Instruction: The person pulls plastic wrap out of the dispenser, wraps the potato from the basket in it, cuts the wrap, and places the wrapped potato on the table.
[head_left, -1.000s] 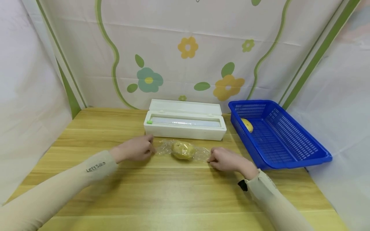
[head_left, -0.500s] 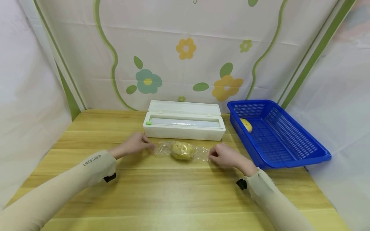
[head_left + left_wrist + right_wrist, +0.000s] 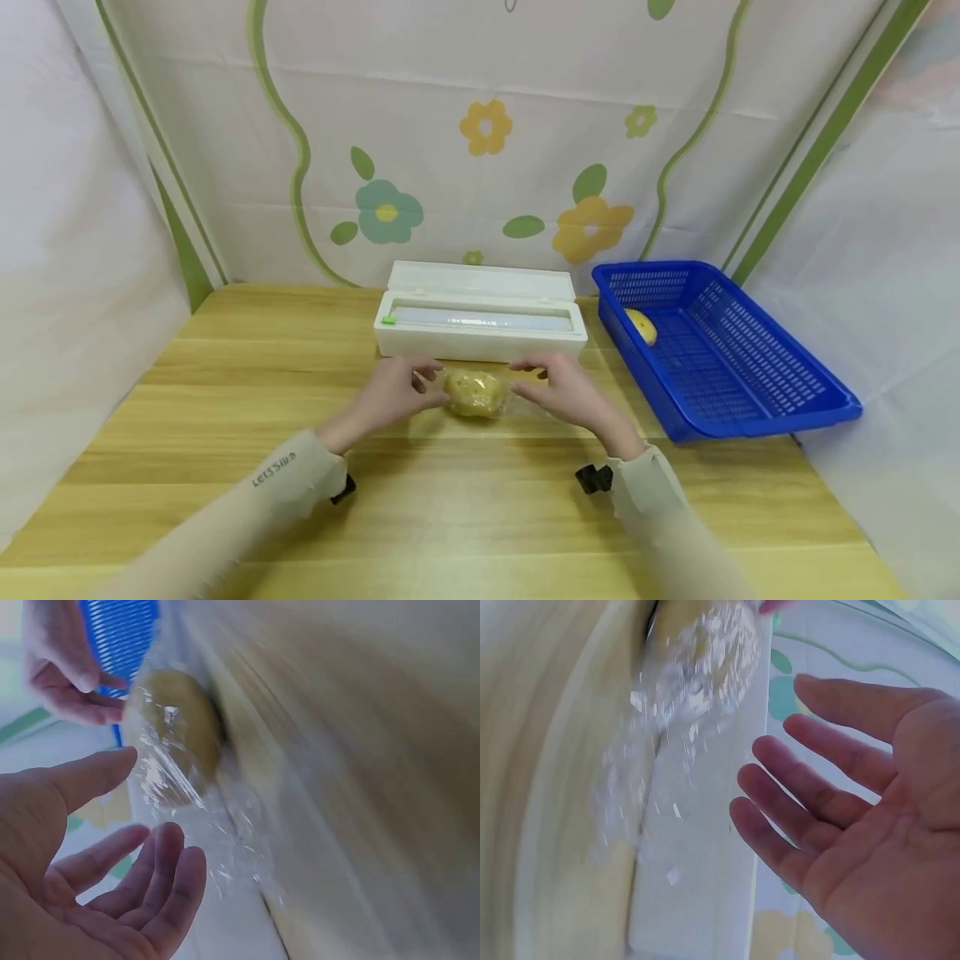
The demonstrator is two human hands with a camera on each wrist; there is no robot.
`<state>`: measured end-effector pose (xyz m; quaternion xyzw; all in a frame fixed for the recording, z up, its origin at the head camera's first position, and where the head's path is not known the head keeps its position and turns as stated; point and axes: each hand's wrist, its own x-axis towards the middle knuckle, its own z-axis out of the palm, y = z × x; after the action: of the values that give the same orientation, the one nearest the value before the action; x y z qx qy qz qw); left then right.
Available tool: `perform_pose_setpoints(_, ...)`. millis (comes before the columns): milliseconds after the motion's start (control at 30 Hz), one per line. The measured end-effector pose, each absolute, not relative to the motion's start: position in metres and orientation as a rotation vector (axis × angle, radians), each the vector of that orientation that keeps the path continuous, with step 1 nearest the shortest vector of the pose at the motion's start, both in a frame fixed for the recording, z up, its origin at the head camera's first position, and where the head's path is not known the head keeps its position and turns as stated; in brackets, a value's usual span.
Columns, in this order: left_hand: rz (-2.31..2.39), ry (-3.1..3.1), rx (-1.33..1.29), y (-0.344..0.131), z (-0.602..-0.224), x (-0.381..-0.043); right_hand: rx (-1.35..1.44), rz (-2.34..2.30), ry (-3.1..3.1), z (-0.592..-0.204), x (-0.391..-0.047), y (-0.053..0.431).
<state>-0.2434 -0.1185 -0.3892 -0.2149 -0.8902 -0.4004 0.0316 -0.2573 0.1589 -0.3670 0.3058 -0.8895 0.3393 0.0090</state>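
Observation:
A potato (image 3: 474, 394) wrapped in clear cling film (image 3: 169, 776) lies on the wooden table, in front of a white cling film box. My left hand (image 3: 393, 390) is at its left side, thumb and fingers apart and loosely bent, with its fingertips close to the wrap. On the other side, my right hand (image 3: 564, 388) faces it with fingers spread and nothing between them. Loose, crumpled film (image 3: 682, 727) sticks out from both ends of the potato. Both wrist views show the palms with the fingers relaxed and holding nothing.
The white box (image 3: 480, 342) stands behind the potato with its lid up and a film roll (image 3: 480, 318) inside; a green slider (image 3: 388, 320) sits at its left end. To the right is a blue basket (image 3: 720, 358) holding another potato (image 3: 642, 326). A floral curtain (image 3: 487, 183) hangs behind.
Both hands have let go of the film ends and come inward, left hand to the right and right hand to the left, up beside the potato. The potato has stayed in place.

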Motion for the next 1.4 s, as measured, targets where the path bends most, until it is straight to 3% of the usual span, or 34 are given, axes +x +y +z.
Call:
perform_pose_setpoints(467, -1.39, -2.549, -0.458, -0.095, -0.4, -0.22, 0.874, 1.132, -2.846, -0.377, -0.256, 0.142)
perform_pose_setpoints(1133, -1.472, -2.502, -0.381, -0.094, -0.412, -0.236, 0.969, 1.163, -2.826, -0.384, -0.266, 0.134)
perform_pose_setpoints(1400, -1.478, -2.502, -0.485, -0.093, -0.41, -0.237, 0.958, 1.122, -2.868, -0.383, -0.265, 0.132)
